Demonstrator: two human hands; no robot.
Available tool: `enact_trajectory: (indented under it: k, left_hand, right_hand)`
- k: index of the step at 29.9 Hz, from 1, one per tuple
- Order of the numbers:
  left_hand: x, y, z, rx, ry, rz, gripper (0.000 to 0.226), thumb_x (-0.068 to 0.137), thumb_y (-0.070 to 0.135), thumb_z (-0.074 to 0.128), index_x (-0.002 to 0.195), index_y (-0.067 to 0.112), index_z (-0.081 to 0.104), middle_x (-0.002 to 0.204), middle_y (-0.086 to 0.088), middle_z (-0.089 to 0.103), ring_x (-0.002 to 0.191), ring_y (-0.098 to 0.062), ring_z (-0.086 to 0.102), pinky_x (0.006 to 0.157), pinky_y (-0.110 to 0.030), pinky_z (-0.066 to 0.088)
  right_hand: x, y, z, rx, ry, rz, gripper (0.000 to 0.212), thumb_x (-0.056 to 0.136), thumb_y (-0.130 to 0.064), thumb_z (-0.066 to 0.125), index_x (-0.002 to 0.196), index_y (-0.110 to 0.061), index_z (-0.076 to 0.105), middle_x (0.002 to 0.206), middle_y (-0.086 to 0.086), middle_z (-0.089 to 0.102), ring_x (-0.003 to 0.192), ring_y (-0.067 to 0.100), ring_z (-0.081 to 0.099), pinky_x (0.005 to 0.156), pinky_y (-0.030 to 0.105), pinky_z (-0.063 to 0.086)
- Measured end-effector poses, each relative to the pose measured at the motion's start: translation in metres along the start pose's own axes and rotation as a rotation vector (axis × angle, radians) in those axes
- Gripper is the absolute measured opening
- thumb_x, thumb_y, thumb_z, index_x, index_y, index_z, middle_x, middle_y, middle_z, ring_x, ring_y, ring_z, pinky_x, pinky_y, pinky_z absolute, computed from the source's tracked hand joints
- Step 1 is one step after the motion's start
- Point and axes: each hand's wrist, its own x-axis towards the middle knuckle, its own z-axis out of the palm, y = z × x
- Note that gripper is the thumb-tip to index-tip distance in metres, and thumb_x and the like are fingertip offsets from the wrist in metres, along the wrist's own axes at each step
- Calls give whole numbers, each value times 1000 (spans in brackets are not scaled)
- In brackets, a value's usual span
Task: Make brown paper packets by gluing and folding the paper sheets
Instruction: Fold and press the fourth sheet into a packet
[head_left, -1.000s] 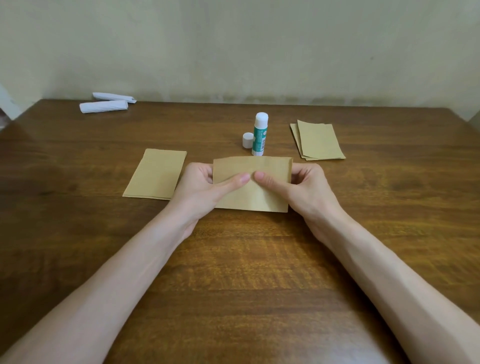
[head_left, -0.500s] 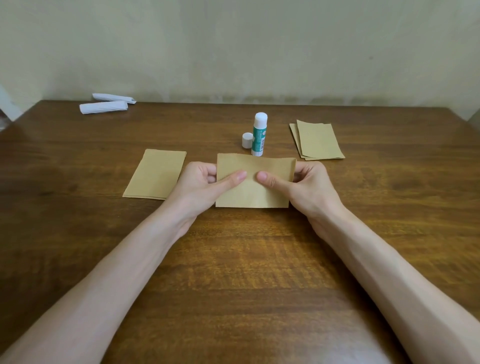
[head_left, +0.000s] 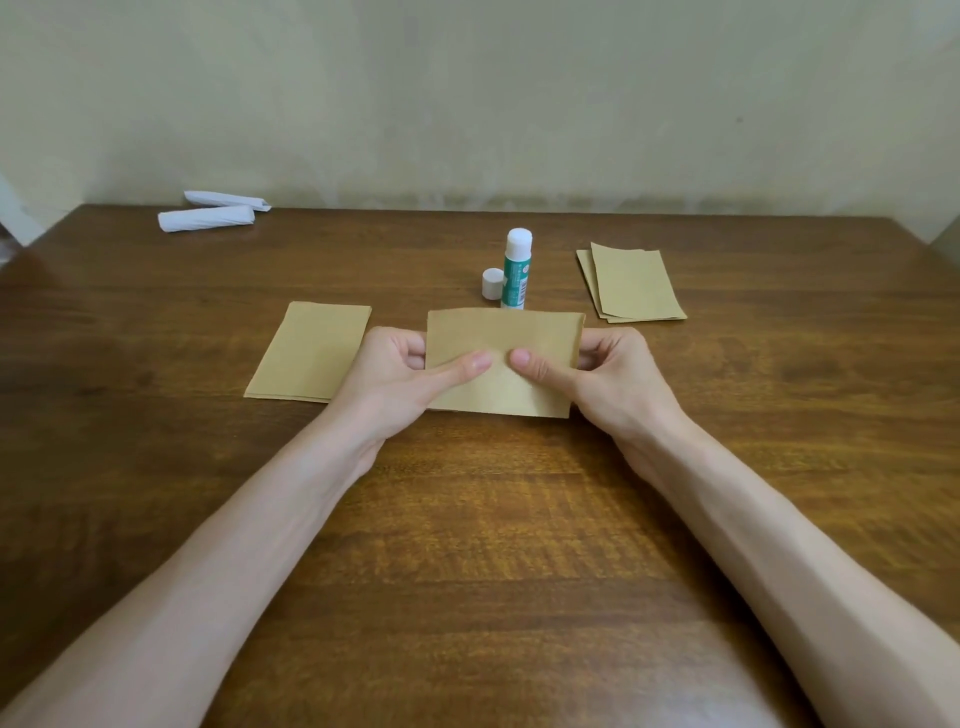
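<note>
**Sheet squares up between both hands, crease press looks close**

Head view, the only one I've got. The folded brown sheet (head_left: 504, 338) sits in the middle of the worktop (head_left: 467, 519), just in front of the glue stick (head_left: 517, 270), and it's level now. A second ago it hung skewed, right bottom corner dipping. Half a second ago it was nearly straight. Now its top and bottom edges run true across my picture.

Left hand (head_left: 395, 374) pinches the sheet's left edge, thumb (head_left: 462, 366) laid across the front and fingers curled behind. Right hand (head_left: 618, 374) mirrors it on the right edge, thumb (head_left: 540, 366) on the front. The two thumb tips nearly meet at the centre, close but not touching. They've barely shifted; it's the paper that turned.

I can't tell whether the lower edge rests on the wood or hangs just above it.

What it means, as I read it: the flaps are being lined up, so this packet is at the folding and pressing stage, not the gluing. The glue stick stands upright and uncapped, its white cap (head_left: 492, 283) just beside it, nobody touching either.

To the left, a brown piece (head_left: 311, 358) lies flat, close by the left wrist. Far right, a small brown stack (head_left: 636, 286) waits. Which pile is finished packets I can't say for sure. Two white paper rolls (head_left: 208, 218) lie at the far left corner
</note>
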Motion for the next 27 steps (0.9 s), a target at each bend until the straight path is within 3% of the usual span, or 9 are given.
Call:
enact_trajectory:
  k: [10,13,16,18,20,25,27]
  left_hand:
    - [5,-1,-4,8,42,-9,38,77,33,87,108,12,77,98,4,81,99,-9,76,97,-35,57]
    - [6,0,-6,28,63,-12,34,78,33,87,105,14,77,94,6,81,95,-5,75,91,-30,57]
    - [6,-1,-7,17,56,-10,31,80,31,86,105,13,77,93,6,81,92,-4,75,84,-26,57]
    - [7,-1,-9,1,55,-14,27,82,28,84,104,12,76,95,6,81,92,-4,75,80,-22,56]
    - [8,1,-12,-15,21,-33,20,88,27,79,101,12,76,95,4,81,93,-6,76,73,-19,57]
    - [6,5,-16,-95,-42,-22,15,96,18,70,104,7,77,100,-5,81,97,-16,77,72,-25,62]
    - [5,5,-15,-90,-32,-9,15,96,18,70,103,8,78,99,-5,81,96,-16,77,71,-25,62]
  right_hand:
    - [2,-4,-6,40,-12,23,26,89,-26,82,113,-16,81,101,1,83,99,15,79,95,39,62]
    - [4,-3,-8,15,-5,15,13,90,-26,82,96,-15,83,95,4,83,95,18,79,92,41,63]
    - [4,-4,-9,28,-9,37,16,90,-27,82,98,-13,83,97,4,83,97,18,79,91,40,63]
    - [5,-6,-10,27,-17,33,9,91,-25,81,87,-17,84,93,5,82,95,19,79,88,40,63]
    - [5,-6,-12,26,-3,20,17,91,-22,81,74,-19,82,88,6,81,90,20,79,84,38,63]
    - [5,-7,-16,51,29,12,14,93,-20,79,83,-11,81,92,7,82,92,19,80,80,33,63]
    - [4,-6,-16,68,23,24,15,93,-22,80,94,-7,81,98,7,82,98,21,79,89,39,64]
